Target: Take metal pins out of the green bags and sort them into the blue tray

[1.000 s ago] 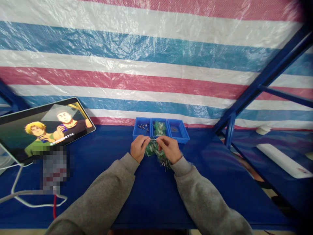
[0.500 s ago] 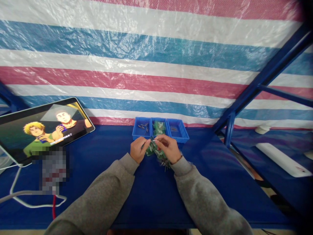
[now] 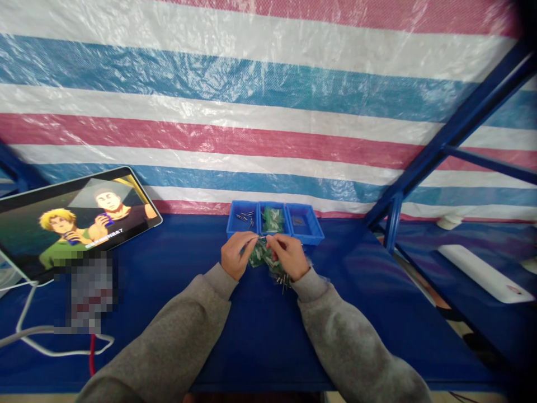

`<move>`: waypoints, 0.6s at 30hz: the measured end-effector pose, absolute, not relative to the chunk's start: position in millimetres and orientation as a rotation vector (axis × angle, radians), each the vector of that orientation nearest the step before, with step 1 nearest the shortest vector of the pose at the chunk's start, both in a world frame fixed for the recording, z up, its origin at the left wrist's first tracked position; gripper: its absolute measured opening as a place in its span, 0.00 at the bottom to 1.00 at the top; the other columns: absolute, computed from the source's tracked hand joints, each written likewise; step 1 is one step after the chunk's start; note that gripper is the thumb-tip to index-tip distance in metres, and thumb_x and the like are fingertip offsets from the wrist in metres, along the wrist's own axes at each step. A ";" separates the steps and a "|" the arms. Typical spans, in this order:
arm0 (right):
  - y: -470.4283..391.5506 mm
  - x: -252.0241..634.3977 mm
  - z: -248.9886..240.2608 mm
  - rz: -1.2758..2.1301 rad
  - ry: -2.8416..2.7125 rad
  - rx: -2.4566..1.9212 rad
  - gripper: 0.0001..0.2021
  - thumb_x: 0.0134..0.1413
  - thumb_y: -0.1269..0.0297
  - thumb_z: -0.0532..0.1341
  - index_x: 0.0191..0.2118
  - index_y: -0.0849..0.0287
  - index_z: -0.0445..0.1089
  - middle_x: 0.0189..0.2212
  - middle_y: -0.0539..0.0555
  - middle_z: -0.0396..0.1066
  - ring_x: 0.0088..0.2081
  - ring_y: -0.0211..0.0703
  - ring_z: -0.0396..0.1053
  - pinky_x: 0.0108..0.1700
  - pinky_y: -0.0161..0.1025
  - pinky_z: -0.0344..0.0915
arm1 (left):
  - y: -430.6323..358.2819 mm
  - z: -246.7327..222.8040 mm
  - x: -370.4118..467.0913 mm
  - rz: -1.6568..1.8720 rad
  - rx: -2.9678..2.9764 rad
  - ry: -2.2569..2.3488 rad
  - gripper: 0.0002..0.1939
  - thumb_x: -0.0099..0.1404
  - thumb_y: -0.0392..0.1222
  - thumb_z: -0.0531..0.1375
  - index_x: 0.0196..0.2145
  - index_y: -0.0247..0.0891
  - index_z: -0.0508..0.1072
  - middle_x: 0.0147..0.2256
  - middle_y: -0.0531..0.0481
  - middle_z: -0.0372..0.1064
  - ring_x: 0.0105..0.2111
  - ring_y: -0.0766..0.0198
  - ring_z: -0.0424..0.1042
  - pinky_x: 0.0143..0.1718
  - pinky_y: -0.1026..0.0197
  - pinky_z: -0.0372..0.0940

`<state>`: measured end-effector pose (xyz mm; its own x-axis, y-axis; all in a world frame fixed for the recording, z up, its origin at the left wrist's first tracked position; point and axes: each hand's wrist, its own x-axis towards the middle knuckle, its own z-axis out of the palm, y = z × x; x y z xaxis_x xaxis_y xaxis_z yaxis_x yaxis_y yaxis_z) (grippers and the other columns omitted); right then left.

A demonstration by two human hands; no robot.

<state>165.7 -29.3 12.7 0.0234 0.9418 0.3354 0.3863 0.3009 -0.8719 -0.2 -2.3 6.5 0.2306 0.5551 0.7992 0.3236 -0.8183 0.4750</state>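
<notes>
My left hand (image 3: 235, 256) is closed in a pinch, thumb against forefinger. Facing it, my right hand (image 3: 292, 257) pinches too, its fingertips almost meeting the left ones. A thin pale sliver shows between the two pinches, too small to name. Under the fingers lies a heap of small green-and-clear plastic packets (image 3: 257, 257), partly hidden by the right hand. Several slim metal rods (image 3: 283, 280) stick out beside the right palm. Just behind the hands stand a left blue bin (image 3: 232, 219) with metal rods, a middle blue bin (image 3: 287, 219) with green packets, and a right blue bin (image 3: 318, 224) holding a few small greyish pieces.
A tablet (image 3: 100, 210) playing a cartoon leans at the left, with a white cable (image 3: 25, 313) and a red cable (image 3: 92, 358) nearby. A striped plastic sheet (image 3: 251, 112) rises behind the blue table (image 3: 260, 347). Blue frame bars (image 3: 444, 134) and a white long object (image 3: 482, 273) are at the right.
Both hands have shifted very slightly, with the pinched fingertips a little higher and the thin sliver held between them. The bins and the heap stay where they were.
</notes>
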 end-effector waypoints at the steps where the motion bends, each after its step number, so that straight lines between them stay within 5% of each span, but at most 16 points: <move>1: -28.9 165.8 12.3 0.679 -1.530 -1.272 0.20 0.58 0.51 0.53 0.23 0.60 0.68 0.13 0.46 0.59 0.16 0.34 0.59 0.22 0.33 0.56 | -2.9 6.5 0.0 1.622 2.265 0.845 0.07 0.65 0.36 0.54 0.37 0.35 0.71 0.39 0.44 0.73 0.41 0.62 0.72 0.45 0.59 0.66; 4: -28.3 166.6 11.7 0.672 -1.487 -1.275 0.20 0.58 0.51 0.53 0.24 0.60 0.68 0.14 0.46 0.59 0.16 0.34 0.60 0.22 0.32 0.56 | -4.7 5.0 0.9 1.573 2.192 0.886 0.06 0.67 0.36 0.52 0.37 0.35 0.68 0.44 0.43 0.72 0.43 0.63 0.73 0.46 0.60 0.66; 13: -29.0 166.1 13.0 0.683 -1.460 -1.256 0.19 0.57 0.52 0.54 0.24 0.60 0.68 0.14 0.46 0.60 0.16 0.34 0.60 0.22 0.32 0.57 | -2.3 -2.2 2.3 1.512 2.236 0.915 0.07 0.67 0.38 0.52 0.38 0.35 0.69 0.31 0.49 0.73 0.31 0.67 0.74 0.36 0.66 0.68; 18: -30.1 165.7 16.8 0.680 -1.447 -1.237 0.18 0.57 0.53 0.54 0.24 0.60 0.68 0.13 0.46 0.59 0.17 0.34 0.59 0.22 0.32 0.57 | 1.0 -1.3 1.4 1.531 2.389 0.908 0.09 0.66 0.40 0.55 0.40 0.37 0.72 0.34 0.47 0.74 0.33 0.64 0.73 0.38 0.63 0.66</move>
<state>165.7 -30.1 16.8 0.1019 0.9315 0.3491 0.3264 0.3002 -0.8963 1.4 1.0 -1.3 0.2909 0.5687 0.7694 0.4026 -0.8023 0.4408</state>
